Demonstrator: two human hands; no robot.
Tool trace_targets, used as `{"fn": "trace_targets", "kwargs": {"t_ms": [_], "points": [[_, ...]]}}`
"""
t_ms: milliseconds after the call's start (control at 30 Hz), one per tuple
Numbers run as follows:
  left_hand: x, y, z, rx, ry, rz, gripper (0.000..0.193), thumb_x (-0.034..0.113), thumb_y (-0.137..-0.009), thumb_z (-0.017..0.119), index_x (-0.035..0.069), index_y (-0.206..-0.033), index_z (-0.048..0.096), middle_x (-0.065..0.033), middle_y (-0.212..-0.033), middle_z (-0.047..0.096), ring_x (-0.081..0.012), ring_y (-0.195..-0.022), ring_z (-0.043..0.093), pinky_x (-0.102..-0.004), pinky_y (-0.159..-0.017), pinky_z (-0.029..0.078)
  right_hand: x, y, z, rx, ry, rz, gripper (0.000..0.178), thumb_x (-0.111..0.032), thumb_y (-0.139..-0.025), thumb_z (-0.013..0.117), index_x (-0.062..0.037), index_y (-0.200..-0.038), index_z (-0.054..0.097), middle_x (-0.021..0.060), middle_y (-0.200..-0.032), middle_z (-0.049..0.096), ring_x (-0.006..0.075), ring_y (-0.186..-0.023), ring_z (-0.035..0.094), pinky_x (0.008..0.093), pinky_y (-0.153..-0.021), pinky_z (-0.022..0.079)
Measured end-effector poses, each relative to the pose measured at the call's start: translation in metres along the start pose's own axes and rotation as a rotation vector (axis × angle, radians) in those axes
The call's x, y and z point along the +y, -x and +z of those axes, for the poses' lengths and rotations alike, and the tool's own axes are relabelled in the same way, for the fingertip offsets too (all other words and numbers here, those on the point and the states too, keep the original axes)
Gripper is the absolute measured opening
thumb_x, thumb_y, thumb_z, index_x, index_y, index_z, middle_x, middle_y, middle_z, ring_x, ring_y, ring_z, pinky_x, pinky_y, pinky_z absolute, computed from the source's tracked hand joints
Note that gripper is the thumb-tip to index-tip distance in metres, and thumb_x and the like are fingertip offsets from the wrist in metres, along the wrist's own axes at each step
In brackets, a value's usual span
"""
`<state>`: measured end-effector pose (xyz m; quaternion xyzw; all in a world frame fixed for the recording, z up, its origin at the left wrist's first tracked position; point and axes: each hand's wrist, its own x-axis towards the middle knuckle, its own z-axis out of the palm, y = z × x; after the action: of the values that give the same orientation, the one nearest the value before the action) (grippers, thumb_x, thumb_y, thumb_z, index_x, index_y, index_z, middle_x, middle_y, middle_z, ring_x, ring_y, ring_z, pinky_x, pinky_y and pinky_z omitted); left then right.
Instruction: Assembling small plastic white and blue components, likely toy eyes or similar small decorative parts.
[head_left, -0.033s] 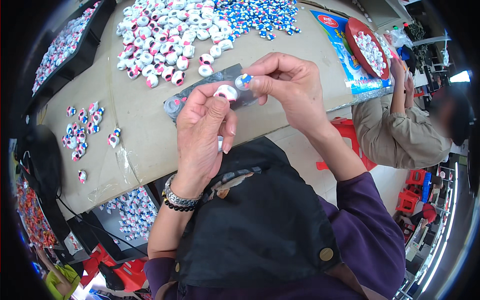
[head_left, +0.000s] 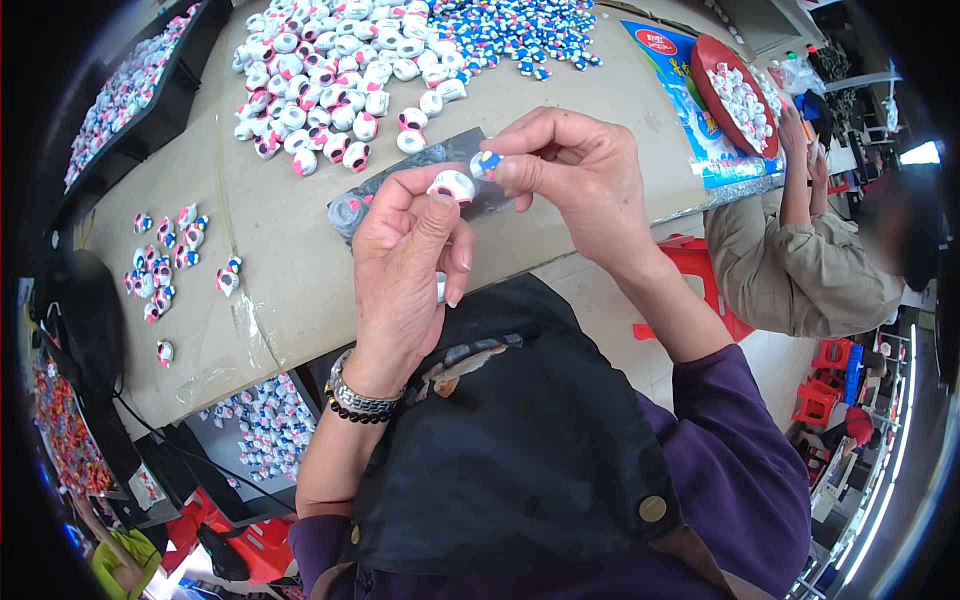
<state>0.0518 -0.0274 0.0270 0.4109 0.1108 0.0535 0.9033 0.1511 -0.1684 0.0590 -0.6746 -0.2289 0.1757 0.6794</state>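
Thumb and forefinger of my left hand pinch a white toy figurine head with a dark face opening and pink trim. A second white piece shows partly under its curled lower fingers; the rest of it is hidden. My right hand grips a small blue-and-white figurine body with a yellow spot, just right of the head and apart from it. Both hands are over a dark flat mat, where a round greyish translucent item lies at the left end.
Beyond the hands lie a heap of white heads and a heap of blue bodies. Assembled figurines sit on the table at left. A black tray and red plate hold more. A co-worker sits right.
The small figurine body has turned slightly in my right fingers. My left hand and the head in it have not visibly moved.
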Motion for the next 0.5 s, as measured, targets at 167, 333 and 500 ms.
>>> {"fn": "trace_targets", "kwargs": {"t_ms": [167,333,500], "points": [[0.0,0.002,-0.003,-0.028,-0.094,0.057,0.025,0.017,-0.096,0.058,-0.001,-0.111,0.053,-0.0023,-0.071,0.056,-0.0036,-0.05,0.045,-0.0177,-0.038,0.033,0.004,0.006,0.009,0.011,0.084,-0.082,0.009,-0.001,-0.081,0.071,0.0024,-0.089,0.07,0.0041,-0.078,0.066,0.0065,-0.064,0.059,0.019,-0.055,0.047],[0.0,0.006,-0.006,-0.037,-0.301,0.147,0.02,0.01,-0.094,0.059,-0.003,-0.109,0.054,-0.001,-0.072,0.056,-0.0019,-0.051,0.043,-0.0169,-0.04,0.031,0.006,0.011,0.008,-0.088,0.294,-0.272,0.009,0.008,-0.078,0.069,0.0035,-0.086,0.069,0.0042,-0.08,0.059,0.0068,-0.064,0.057,0.0191,-0.055,0.045],[0.005,0.017,-0.011,-0.033,-0.403,0.187,0.017,0.005,-0.093,0.06,-0.004,-0.106,0.055,-0.0014,-0.077,0.06,-0.0014,-0.056,0.046,-0.0162,-0.045,0.035,0.004,0.017,0.021,-0.092,0.3,-0.282,0.01,0.009,-0.075,0.07,0.0036,-0.083,0.066,0.0046,-0.076,0.058,0.0083,-0.064,0.056,0.0215,-0.053,0.043]]}}
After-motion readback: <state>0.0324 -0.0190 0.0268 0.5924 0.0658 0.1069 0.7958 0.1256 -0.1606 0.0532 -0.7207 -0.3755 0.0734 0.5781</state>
